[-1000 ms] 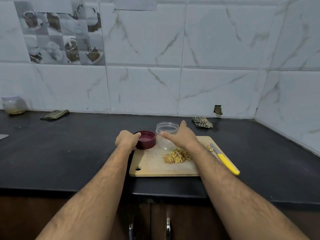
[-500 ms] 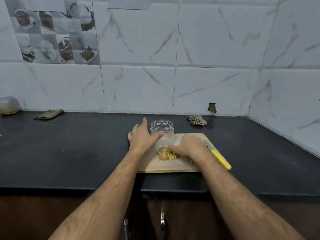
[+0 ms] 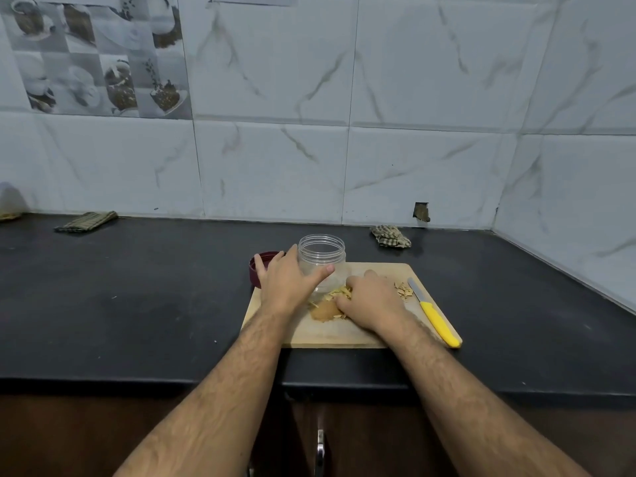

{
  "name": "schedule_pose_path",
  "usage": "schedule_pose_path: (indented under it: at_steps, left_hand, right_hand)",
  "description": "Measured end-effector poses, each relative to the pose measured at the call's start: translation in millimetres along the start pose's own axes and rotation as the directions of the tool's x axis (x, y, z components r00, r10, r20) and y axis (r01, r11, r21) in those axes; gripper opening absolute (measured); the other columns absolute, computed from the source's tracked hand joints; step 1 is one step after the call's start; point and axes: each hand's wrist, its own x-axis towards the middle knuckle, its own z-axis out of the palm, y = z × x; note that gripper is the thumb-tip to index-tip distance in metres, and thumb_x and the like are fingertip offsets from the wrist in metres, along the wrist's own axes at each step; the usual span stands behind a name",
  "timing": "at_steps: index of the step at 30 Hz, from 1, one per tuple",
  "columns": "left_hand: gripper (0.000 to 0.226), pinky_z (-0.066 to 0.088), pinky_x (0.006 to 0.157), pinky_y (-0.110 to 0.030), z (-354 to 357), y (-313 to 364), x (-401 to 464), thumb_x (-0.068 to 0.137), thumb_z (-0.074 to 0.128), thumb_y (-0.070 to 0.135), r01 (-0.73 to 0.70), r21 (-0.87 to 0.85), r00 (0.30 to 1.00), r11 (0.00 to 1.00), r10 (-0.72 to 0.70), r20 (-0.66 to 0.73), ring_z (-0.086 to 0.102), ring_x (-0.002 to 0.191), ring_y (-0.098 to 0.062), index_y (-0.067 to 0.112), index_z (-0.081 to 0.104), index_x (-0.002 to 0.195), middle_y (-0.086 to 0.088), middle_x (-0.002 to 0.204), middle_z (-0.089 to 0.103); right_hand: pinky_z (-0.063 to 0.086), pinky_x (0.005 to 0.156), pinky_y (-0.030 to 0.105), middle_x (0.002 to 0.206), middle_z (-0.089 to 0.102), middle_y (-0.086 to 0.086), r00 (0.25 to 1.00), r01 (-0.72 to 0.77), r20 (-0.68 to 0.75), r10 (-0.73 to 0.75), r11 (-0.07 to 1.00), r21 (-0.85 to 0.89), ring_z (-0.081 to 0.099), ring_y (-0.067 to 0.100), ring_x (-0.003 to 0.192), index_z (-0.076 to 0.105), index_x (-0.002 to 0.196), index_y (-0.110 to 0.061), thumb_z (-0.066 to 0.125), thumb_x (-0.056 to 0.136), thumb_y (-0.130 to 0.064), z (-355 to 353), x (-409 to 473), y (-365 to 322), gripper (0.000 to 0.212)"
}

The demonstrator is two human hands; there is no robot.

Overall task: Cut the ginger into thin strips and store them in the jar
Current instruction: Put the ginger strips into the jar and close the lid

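Head camera view, looking down along two bare forearms at a dark desk [image 3: 137, 304] against a tiled wall. A wooden cutting board [image 3: 344, 333] lies on the desk under both hands.

At the far edge of the board stands a clear plastic jar [image 3: 321, 256], upright, open-mouthed and apparently empty. The left hand [image 3: 287, 284] rests against the jar's near left side, fingers spread and fairly straight, thumb reaching across its front, bracing it rather than wrapping it. Just beyond and left of that hand, partly hidden by it, sits a maroon lid [image 3: 263, 265], off the jar.

The right hand [image 3: 370, 304] lies just right of the left hand, its fingers curled down onto a small heap of pale ginger strips [image 3: 339, 293] on the board, gathering or pinching them; how much it actually holds cannot be told. A brownish ginger piece [image 3: 323, 312] lies touching the heap, between the two wrists. A few loose ginger scraps [image 3: 402, 291] lie right of the right hand, and farther right a knife [image 3: 435, 316] with a yellow handle rests on the board, untouched.

Cutting looks finished; the step in hand appears to be moving strips into the jar. The next move likely calls for a firm pinch on the heap, a short lift to the jar's mouth just beyond the hand, and the left hand holding the jar steady.
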Motion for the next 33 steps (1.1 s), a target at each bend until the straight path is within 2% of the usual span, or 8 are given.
schedule_pose_path:
  at_steps: [4, 10, 13, 18, 21, 25, 29, 33]
  left_hand:
    - [0.07, -0.003, 0.12, -0.052, -3, 3, -3, 0.072, 0.053, 0.081, -0.026, -0.054, 0.999, 0.998, 0.024, -0.047, 0.056, 0.118, -0.008, 0.033, 0.061, 0.122, 0.016, 0.11, 0.068]
    - [0.064, 0.002, 0.122, -0.051, -7, 2, -7, 0.07, 0.055, 0.082, -0.029, -0.105, 0.998, 0.994, 0.023, -0.056, 0.059, 0.107, -0.004, 0.036, 0.062, 0.114, 0.019, 0.101, 0.068]
    - [0.059, 0.002, 0.122, -0.05, -8, 3, -8, 0.07, 0.059, 0.078, -0.039, -0.126, 0.997, 0.991, 0.03, -0.066, 0.059, 0.104, -0.004, 0.037, 0.063, 0.112, 0.021, 0.096, 0.067]
    - [0.059, 0.001, 0.122, -0.046, -8, 1, -8, 0.069, 0.061, 0.077, -0.04, -0.165, 0.998, 0.986, 0.029, -0.064, 0.059, 0.105, -0.003, 0.038, 0.063, 0.113, 0.022, 0.096, 0.067]
    - [0.059, 0.001, 0.121, -0.045, -7, 2, -11, 0.069, 0.062, 0.077, -0.047, -0.164, 0.997, 0.985, 0.036, -0.068, 0.059, 0.104, -0.004, 0.037, 0.063, 0.113, 0.021, 0.096, 0.068]
    - [0.064, 0.003, 0.121, -0.045, -7, 0, -9, 0.067, 0.057, 0.081, -0.049, -0.157, 0.997, 0.986, 0.038, -0.071, 0.058, 0.104, -0.003, 0.038, 0.062, 0.114, 0.021, 0.098, 0.068]
    - [0.067, 0.003, 0.122, -0.045, -5, -1, -8, 0.063, 0.053, 0.083, -0.039, -0.17, 0.998, 0.985, 0.028, -0.064, 0.058, 0.104, -0.002, 0.039, 0.062, 0.113, 0.021, 0.099, 0.068]
    - [0.063, 0.006, 0.121, -0.044, -4, -2, -7, 0.064, 0.055, 0.082, -0.04, -0.173, 0.997, 0.984, 0.028, -0.071, 0.058, 0.103, -0.002, 0.04, 0.062, 0.11, 0.021, 0.096, 0.067]
  right_hand:
    - [0.05, 0.076, 0.031, 0.101, 0.07, 0.003, 0.996, -0.019, 0.088, 0.011, 0.995, 0.095, 0.063, 0.023, 0.095, 0.069, 0.104, -0.017, 0.062, 0.086, -0.022, -15, 8, 4, 0.021]
    - [0.056, 0.055, 0.03, 0.074, 0.07, 0.01, 0.961, -0.165, 0.264, 0.081, 0.935, 0.313, 0.068, 0.023, 0.055, 0.071, 0.089, -0.006, 0.071, 0.078, 0.0, -37, 27, 14, 0.012]
    - [0.06, 0.065, 0.039, 0.07, 0.064, 0.018, 0.956, -0.179, 0.29, 0.053, 0.887, 0.427, 0.065, 0.029, 0.055, 0.069, 0.088, 0.001, 0.069, 0.076, 0.009, -48, 34, 21, 0.015]
    - [0.056, 0.046, 0.027, 0.071, 0.062, 0.018, 0.956, -0.187, 0.29, 0.043, 0.852, 0.49, 0.061, 0.023, 0.05, 0.066, 0.087, 0.003, 0.071, 0.08, 0.009, -75, 42, 19, 0.011]
    - [0.055, 0.047, 0.026, 0.071, 0.062, 0.019, 0.963, -0.175, 0.265, 0.037, 0.838, 0.517, 0.06, 0.022, 0.05, 0.066, 0.088, 0.001, 0.07, 0.079, 0.01, -93, 53, 17, 0.013]
    - [0.054, 0.059, 0.031, 0.07, 0.062, 0.018, 0.974, -0.108, 0.228, -0.014, 0.852, 0.512, 0.061, 0.024, 0.055, 0.064, 0.094, 0.002, 0.067, 0.082, 0.007, -113, 75, -4, 0.013]
    - [0.055, 0.062, 0.033, 0.067, 0.061, 0.016, 0.972, -0.064, 0.232, -0.045, 0.895, 0.442, 0.06, 0.023, 0.051, 0.065, 0.097, 0.003, 0.068, 0.083, 0.005, -116, 96, -28, 0.015]
    - [0.06, 0.084, 0.043, 0.095, 0.072, 0.022, 0.956, -0.043, 0.291, -0.044, 0.957, 0.288, 0.068, 0.027, 0.073, 0.067, 0.111, 0.009, 0.071, 0.084, -0.002, -104, 108, -51, 0.03]
